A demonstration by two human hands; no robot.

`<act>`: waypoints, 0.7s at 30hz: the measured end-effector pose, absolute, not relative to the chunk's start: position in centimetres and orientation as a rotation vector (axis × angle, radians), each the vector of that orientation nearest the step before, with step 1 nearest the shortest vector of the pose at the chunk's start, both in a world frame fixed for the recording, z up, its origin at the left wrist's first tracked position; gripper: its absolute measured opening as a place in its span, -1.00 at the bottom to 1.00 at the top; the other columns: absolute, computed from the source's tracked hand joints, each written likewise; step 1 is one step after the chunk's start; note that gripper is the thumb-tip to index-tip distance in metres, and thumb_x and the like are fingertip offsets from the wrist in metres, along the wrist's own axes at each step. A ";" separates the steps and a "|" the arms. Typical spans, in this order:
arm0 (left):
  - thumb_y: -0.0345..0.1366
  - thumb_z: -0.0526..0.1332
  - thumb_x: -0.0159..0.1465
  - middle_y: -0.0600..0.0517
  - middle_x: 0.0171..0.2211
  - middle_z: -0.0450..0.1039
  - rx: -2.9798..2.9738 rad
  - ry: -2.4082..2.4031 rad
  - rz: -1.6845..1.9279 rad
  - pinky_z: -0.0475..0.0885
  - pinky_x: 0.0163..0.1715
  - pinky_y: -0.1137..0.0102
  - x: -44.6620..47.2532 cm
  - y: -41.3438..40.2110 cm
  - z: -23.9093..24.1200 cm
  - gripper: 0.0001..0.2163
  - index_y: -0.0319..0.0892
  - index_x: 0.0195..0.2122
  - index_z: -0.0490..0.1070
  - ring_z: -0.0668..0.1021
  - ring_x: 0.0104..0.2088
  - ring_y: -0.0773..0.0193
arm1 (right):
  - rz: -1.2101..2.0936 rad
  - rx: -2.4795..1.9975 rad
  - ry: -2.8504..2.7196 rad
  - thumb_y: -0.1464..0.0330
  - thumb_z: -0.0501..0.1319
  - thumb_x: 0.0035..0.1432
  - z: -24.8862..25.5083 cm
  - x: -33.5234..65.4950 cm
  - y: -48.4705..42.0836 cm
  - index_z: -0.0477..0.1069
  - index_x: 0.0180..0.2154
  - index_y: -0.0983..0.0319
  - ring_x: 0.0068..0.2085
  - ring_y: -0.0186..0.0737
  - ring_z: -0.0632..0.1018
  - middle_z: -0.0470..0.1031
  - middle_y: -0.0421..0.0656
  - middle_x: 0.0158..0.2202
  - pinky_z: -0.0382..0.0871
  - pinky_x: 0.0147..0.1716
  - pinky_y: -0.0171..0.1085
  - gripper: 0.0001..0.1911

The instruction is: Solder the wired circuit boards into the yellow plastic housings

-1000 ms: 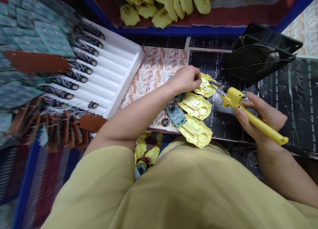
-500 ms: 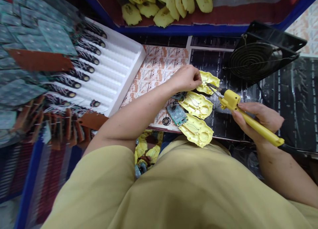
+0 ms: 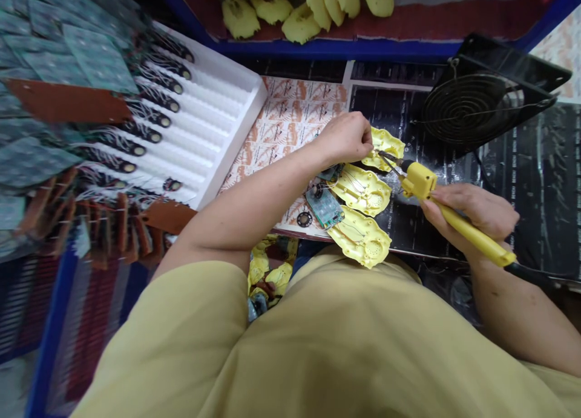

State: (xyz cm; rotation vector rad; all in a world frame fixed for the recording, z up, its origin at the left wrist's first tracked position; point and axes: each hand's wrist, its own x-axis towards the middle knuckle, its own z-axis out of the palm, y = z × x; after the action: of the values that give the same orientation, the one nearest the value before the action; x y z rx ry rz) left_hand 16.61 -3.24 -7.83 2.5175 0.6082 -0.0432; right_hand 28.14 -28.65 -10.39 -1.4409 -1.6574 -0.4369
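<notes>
While pinching the farthest yellow shell (image 3: 385, 146) at its left edge, presses it flat on the bench (image 3: 544, 182) with the left hand (image 3: 347, 137), with closed fingers, probably to stop any sliding under the tip. Grips the yellow soldering iron (image 3: 420, 181) in the right hand (image 3: 472, 215) like a pen, with fingers wrapped tight around the handle, likely for fine control. Points the tip down onto that same shell, just beside the left fingertips and between both hands. Has the middle shell (image 3: 363, 191) and the nearest shell (image 3: 361, 236) lined up toward the body, with a green circuit board (image 3: 323, 207) touching them on the left, within easy reach
</notes>
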 end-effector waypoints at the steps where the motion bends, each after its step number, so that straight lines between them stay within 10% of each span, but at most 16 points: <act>1: -0.48 0.30 0.12 -0.06 -0.41 0.59 2.523 0.608 -0.046 0.53 0.16 0.12 16.6 -3.2 -7.8 -0.84 -0.23 -0.30 0.66 0.67 -0.06 -0.03 | -0.467 -1.436 -1.614 0.48 0.55 0.19 -10.4 28.2 -28.8 0.54 -0.24 0.14 -0.40 -0.20 0.72 0.70 -0.25 -0.34 0.66 -0.45 -0.32 -0.77; 21: -0.46 0.29 0.13 -0.10 -0.29 0.65 2.526 0.647 -0.071 0.51 0.12 0.20 16.7 -3.2 -7.7 -0.80 -0.23 -0.27 0.70 0.67 -0.03 -0.02 | -0.461 -1.425 -1.636 0.46 0.53 0.20 -10.8 27.9 -28.4 0.55 -0.21 0.14 -0.39 -0.20 0.72 0.69 -0.25 -0.36 0.65 -0.43 -0.35 -0.78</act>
State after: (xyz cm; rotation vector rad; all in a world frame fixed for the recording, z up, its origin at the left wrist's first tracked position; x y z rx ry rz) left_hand 16.70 -3.17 -7.75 2.5262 0.6471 -0.0714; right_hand 27.87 -28.45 -10.79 -1.4250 -1.6360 -0.4613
